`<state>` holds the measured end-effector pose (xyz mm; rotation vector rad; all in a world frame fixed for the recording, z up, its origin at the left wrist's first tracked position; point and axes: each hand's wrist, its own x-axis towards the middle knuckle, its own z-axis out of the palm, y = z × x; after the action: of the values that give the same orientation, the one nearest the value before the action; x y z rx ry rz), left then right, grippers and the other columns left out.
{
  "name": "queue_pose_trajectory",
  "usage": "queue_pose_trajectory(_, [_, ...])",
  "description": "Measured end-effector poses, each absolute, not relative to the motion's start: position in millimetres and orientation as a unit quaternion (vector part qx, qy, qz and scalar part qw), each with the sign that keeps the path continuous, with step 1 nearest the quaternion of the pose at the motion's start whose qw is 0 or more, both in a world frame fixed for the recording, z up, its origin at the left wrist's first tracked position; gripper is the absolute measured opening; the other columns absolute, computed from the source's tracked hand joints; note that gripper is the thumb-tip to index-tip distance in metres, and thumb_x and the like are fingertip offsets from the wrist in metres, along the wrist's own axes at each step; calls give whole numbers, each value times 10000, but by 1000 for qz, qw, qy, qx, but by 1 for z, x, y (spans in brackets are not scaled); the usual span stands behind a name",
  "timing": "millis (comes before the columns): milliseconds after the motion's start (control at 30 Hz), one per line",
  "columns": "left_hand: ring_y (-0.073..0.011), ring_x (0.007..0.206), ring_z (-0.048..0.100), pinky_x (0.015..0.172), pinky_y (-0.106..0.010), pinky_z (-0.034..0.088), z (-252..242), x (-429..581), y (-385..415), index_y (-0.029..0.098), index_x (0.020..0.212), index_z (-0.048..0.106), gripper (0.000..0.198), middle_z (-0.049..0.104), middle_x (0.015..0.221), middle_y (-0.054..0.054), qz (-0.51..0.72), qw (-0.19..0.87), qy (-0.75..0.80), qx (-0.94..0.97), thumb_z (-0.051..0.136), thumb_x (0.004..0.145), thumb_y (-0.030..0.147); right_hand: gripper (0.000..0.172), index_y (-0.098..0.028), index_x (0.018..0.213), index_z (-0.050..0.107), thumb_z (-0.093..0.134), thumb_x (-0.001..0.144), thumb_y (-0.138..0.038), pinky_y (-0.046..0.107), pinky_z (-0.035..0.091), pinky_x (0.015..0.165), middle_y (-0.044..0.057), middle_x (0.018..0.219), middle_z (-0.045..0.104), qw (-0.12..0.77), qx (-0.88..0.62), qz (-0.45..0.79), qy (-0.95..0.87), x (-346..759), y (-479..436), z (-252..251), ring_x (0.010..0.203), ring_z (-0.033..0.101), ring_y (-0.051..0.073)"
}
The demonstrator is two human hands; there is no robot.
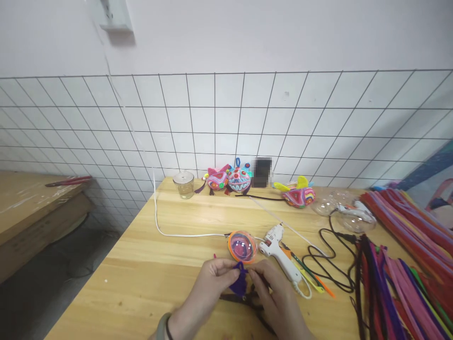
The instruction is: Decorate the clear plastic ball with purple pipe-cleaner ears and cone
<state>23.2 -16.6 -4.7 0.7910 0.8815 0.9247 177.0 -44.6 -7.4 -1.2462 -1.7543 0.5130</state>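
Both hands work close in front of the white hot glue gun [279, 252], which lies on its side on the wooden table [141, 264]. The left hand [208, 288] sits to the lower left of the glue gun, its thumb and forefinger pinched on a small twisted piece of purple pipe cleaner [239, 282]. The right hand [279, 302], directly below the glue gun, meets it from the other side, fingertips pressed onto the same purple piece. The piece is held just above the table between the two hands. A pair of dark scissors [233, 298] lies on the table under the hands, partly hidden by them.

Just left of the glue gun and nearly touching its nozzle rests a clear ball with an orange rim [242, 246], with pink and purple coils showing inside. A white cord [177, 233] runs away from the ball to the left of the glue gun. Right of the glue gun a black cable [329, 264] loops loosely, and further right lies a large heap of long pipe cleaners [399, 264] in red, purple, pink and black. Well behind the glue gun, along the wire grid wall, stand a small glass jar [183, 184] and three colourful pipe-cleaner figures [239, 179].
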Motion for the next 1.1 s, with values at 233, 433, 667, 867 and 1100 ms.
queue_pose_trajectory(233, [-163, 590, 638, 613, -258, 480, -3, 24, -18, 143, 768, 733, 342, 720, 672, -71, 410, 740, 382, 373, 786, 544, 394, 153, -216, 896, 610, 457, 895, -229, 271, 528, 649, 64, 816, 669, 462, -486, 172, -722, 175, -47, -14, 743, 631, 182])
queue_pose_trajectory(433, [-142, 561, 621, 600, -244, 473, -3, 24, -20, 141, 759, 736, 316, 719, 672, -70, 417, 730, 389, 377, 778, 558, 382, 124, -209, 872, 615, 492, 874, -195, 269, 529, 658, 63, 816, 662, 468, -476, 160, -727, 173, -48, -15, 758, 628, 178])
queue_pose_trajectory(667, [-148, 589, 637, 617, -246, 482, -3, 24, -19, 137, 787, 730, 317, 723, 690, -79, 416, 735, 372, 384, 778, 572, 365, 120, -199, 832, 612, 496, 861, -185, 251, 519, 589, 68, 794, 644, 448, -487, 189, -726, 172, -48, -11, 715, 616, 178])
queue_pose_trajectory(867, [-147, 596, 635, 619, -250, 487, -7, 25, -19, 145, 786, 730, 304, 725, 701, -65, 424, 727, 375, 390, 785, 564, 344, 130, -197, 824, 609, 485, 856, -173, 250, 507, 590, 66, 785, 632, 445, -488, 205, -722, 172, -48, -11, 708, 605, 178])
queue_pose_trajectory(1100, [-156, 680, 645, 667, -251, 479, -12, 26, -22, 142, 805, 718, 293, 731, 757, -63, 429, 712, 371, 414, 760, 606, 354, 127, -195, 768, 609, 513, 814, -125, 238, 466, 548, 40, 724, 609, 445, -500, 202, -715, 169, -49, -7, 636, 574, 163])
